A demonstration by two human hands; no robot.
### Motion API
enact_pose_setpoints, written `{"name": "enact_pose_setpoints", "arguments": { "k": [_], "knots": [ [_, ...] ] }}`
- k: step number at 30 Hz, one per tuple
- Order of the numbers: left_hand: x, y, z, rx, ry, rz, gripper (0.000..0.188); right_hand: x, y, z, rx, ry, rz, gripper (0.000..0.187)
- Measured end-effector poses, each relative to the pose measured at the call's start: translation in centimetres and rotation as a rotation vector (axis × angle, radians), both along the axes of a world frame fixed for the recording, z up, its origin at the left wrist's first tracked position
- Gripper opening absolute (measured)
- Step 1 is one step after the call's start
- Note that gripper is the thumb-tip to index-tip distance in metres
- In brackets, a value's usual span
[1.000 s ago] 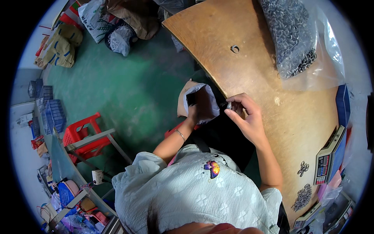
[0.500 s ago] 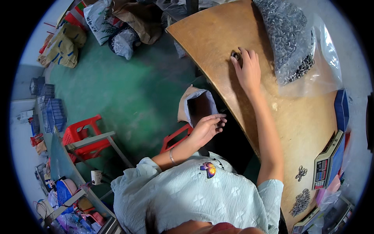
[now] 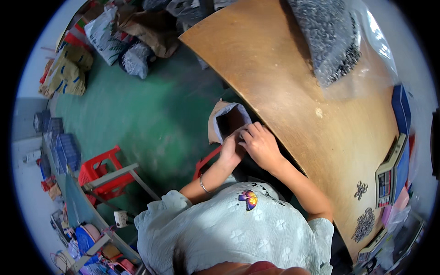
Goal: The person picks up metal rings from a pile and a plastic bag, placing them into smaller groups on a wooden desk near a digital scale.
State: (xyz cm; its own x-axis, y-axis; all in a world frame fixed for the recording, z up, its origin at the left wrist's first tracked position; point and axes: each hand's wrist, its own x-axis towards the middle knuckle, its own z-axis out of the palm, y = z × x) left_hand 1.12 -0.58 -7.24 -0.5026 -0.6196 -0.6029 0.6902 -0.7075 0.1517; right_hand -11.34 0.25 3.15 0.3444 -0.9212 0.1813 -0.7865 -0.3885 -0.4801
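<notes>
Grey piece (image 3: 242, 135) mostly hidden beside the open sack (image 3: 214, 122)

The right hand (image 3: 262, 145) curls narrowly over the fingertips of the left hand (image 3: 232, 149), near the sack's mouth; only a sliver of the piece shows between them, and which hand grips it I cannot tell. The sack's dark inside is unreadable; its outside is tan, its lining whitish and creased. A clear plastic bag (image 3: 326, 43) of metal rings is cut off above. The wooden table (image 3: 275, 82) edges close to the right hand; green floor (image 3: 151, 110) spreads leftward.
</notes>
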Motion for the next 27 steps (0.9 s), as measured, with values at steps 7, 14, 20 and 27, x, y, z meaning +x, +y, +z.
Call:
{"name": "enact_pose_setpoints", "arguments": {
  "k": [7, 14, 20, 27],
  "knots": [
    [0.5, -3.5, -18.1, -0.079, -0.399, -0.145, 0.027, -2.5, 5.9, 1.5, 0.053, -0.379, -0.146, 0.020],
    [-1.5, -4.9, -22.3, -0.197, -0.690, -0.415, 0.025, -7.4, 15.6, 1.5, 0.035, -0.522, -0.546, 0.015],
    [0.9, -2.5, -18.7, -0.546, -1.080, -0.533, 0.024, -10.1, 23.9, 1.7, -0.342, -0.848, -1.287, 0.011],
    [5.8, 0.2, -16.1, -0.951, -1.514, -0.702, 0.024, -10.0, 28.8, -2.6, -0.804, -0.694, -1.560, 0.009]
  ]
}}
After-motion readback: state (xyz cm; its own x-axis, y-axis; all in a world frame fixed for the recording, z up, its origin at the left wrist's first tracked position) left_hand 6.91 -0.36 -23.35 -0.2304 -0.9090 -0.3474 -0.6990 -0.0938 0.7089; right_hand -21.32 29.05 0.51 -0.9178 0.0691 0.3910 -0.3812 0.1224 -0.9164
